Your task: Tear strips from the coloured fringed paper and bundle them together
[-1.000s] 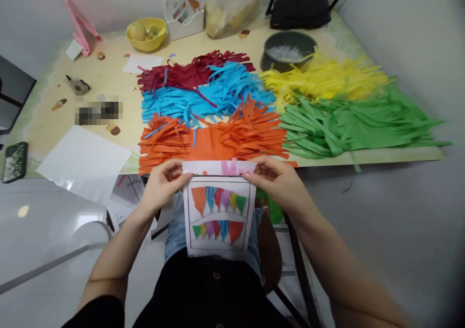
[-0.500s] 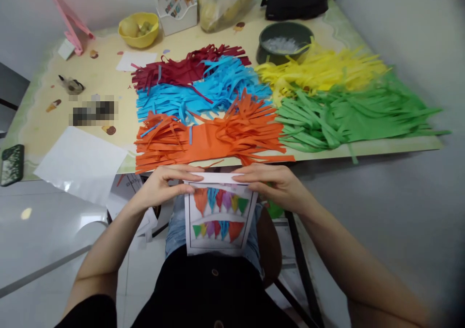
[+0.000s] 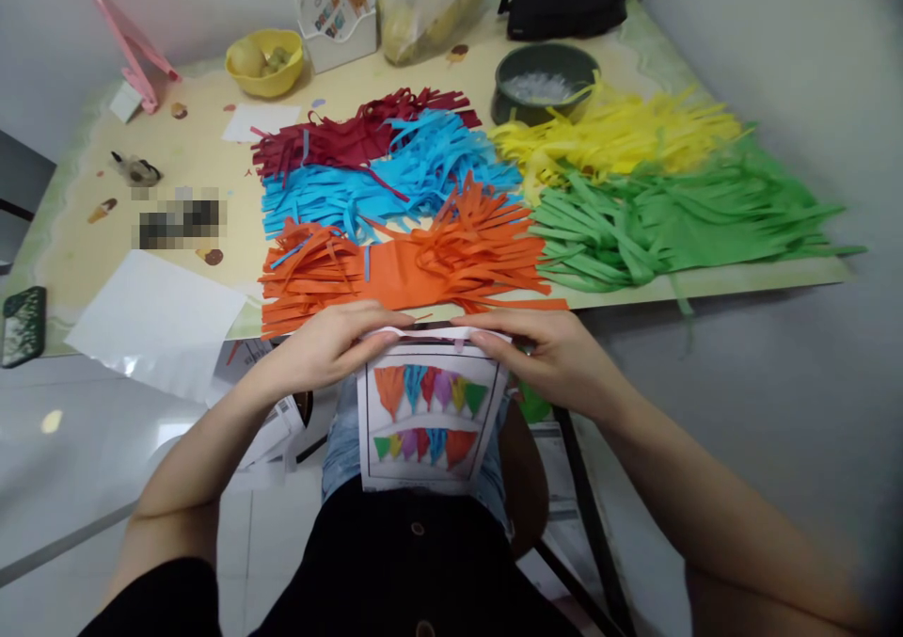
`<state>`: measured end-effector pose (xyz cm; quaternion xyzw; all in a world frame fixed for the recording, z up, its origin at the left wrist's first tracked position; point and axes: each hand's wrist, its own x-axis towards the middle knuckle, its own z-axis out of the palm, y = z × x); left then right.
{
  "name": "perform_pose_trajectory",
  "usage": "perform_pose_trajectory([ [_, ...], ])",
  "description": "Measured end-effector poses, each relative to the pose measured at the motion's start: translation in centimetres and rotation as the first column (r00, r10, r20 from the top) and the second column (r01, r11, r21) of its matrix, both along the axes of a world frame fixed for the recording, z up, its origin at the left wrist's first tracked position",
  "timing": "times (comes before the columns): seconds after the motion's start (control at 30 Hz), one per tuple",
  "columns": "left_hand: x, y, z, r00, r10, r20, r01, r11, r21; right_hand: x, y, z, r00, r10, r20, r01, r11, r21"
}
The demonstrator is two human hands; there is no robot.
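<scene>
Between my hands is a white paper sheet (image 3: 427, 453) printed with two rows of coloured pennants, held over my lap at the table's front edge. My left hand (image 3: 339, 343) pinches its top left part, and my right hand (image 3: 546, 353) pinches the top right. The upper edge is folded or bent over between the fingers. Just beyond lies fringed orange crepe paper (image 3: 395, 270). Behind it are blue fringed paper (image 3: 331, 195) and dark red fringed paper (image 3: 339, 145). To the right spread green fringed paper (image 3: 720, 228) and yellow fringed paper (image 3: 627, 134).
A dark green bowl (image 3: 502, 101) with clear pieces stands behind the yellow paper. Further back are a black router (image 3: 568, 7), a yellow bowl (image 3: 264, 82) and a plastic bag (image 3: 430, 16). At left lie a white sheet (image 3: 159, 317) and a patterned phone (image 3: 23, 326).
My fingers have shifted along the sheet's top edge, the left hand moving inward. The flat top strip is now tilted and bowed. The view has shifted slightly.
</scene>
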<state>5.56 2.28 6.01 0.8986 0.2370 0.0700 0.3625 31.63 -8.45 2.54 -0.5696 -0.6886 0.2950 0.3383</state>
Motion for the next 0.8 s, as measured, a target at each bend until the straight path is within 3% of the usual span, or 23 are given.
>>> perform_pose_trajectory([
  [0.13,1.1,-0.5,-0.1,0.995,-0.019,-0.101,0.042,0.972,0.233,-0.3,0.1,0.4,0.996,0.073,-0.042,-0.075,0.997,-0.03],
  [0.27,2.8,-1.6,-0.5,0.964,-0.013,-0.265,0.142,0.87,0.472,-0.5,0.0,0.3,0.995,0.081,-0.065,-0.083,0.996,-0.025],
  [0.37,3.4,-2.2,-1.0,0.945,-0.01,-0.328,0.201,0.809,0.553,-0.4,-0.2,0.0,0.998,0.048,-0.049,-0.049,0.998,-0.026],
  [0.47,3.4,-2.0,-1.0,0.94,-0.05,-0.338,0.226,0.832,0.507,-0.2,-0.2,-0.3,0.998,0.038,-0.04,-0.038,0.999,-0.014],
  [0.63,3.2,-0.9,0.3,0.913,-0.073,-0.402,0.247,0.882,0.402,0.0,0.0,-0.2,0.998,0.053,-0.035,-0.054,0.998,-0.037],
  [0.8,2.3,0.3,0.7,0.965,-0.103,-0.242,0.146,0.975,0.166,0.3,-0.3,-0.2,0.995,0.057,-0.087,-0.062,0.996,-0.058],
])
